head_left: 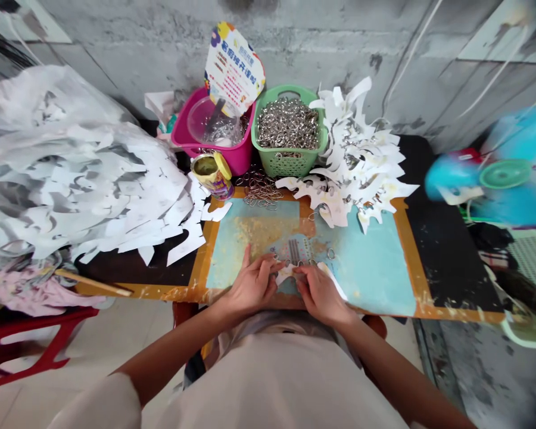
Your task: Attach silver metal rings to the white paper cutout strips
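Pale cloth shirt [286,381]: nearest, close against the black table [453,262].
Left hand [252,283]: thumb and fingertips pinched on a small flat white cut piece [285,273].
Right hand [321,292]: pinched on the same piece, just beside the left.
White piece: over the near part of the pale-blue mat [370,262], beside small silvery metal rings [301,263]; cannot tell whether joined to them.
Step in hand: apparently fitting or folding the piece at a ring.
Next move: probably calls for light, even fingertip pressure.
Farther back: yellow-lidded printed can [215,179], pink plastic basket [239,158], ring-filled green plastic basket [289,165].
Behind: rough grey concrete wall [138,36].
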{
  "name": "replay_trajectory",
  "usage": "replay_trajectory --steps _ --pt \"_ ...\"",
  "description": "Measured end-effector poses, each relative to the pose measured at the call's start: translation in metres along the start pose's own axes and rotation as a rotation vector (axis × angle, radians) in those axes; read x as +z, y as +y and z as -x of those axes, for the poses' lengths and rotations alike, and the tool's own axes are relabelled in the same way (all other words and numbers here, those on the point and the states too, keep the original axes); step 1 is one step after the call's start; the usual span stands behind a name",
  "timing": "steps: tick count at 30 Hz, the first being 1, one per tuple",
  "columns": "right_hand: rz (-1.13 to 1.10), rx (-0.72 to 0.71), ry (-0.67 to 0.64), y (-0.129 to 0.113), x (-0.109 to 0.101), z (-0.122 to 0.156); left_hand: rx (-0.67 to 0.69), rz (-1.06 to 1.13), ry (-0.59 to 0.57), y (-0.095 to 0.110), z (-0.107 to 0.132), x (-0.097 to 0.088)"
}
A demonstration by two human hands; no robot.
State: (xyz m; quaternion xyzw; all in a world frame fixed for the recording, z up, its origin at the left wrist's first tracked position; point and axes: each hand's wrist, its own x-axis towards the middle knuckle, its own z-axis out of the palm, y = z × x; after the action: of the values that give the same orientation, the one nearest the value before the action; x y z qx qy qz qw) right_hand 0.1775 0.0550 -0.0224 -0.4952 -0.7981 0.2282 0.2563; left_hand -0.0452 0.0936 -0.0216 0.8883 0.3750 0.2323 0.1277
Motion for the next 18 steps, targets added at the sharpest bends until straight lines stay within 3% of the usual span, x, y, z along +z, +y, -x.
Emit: replay_trajectory --steps 3,5,11,18 --pt "-0.002 -0.061 0.06 0.003 0.0 0.004 0.026 -0.04 0.017 0.002 -0.001 -0.001" --pt "0.024 -0.078 0.02 0.003 0.001 0.005 0.032 -0.057 0.025 0.003 -0.002 -0.002" --pt "0.097 0.006 -0.047 0.0 0.009 0.003 0.017 -0.088 0.007 0.003 0.001 0.0" --pt "0.257 -0.041 -0.142 -0.005 0.008 -0.001 -0.023 -0.122 -0.115 0.006 0.006 -0.003"
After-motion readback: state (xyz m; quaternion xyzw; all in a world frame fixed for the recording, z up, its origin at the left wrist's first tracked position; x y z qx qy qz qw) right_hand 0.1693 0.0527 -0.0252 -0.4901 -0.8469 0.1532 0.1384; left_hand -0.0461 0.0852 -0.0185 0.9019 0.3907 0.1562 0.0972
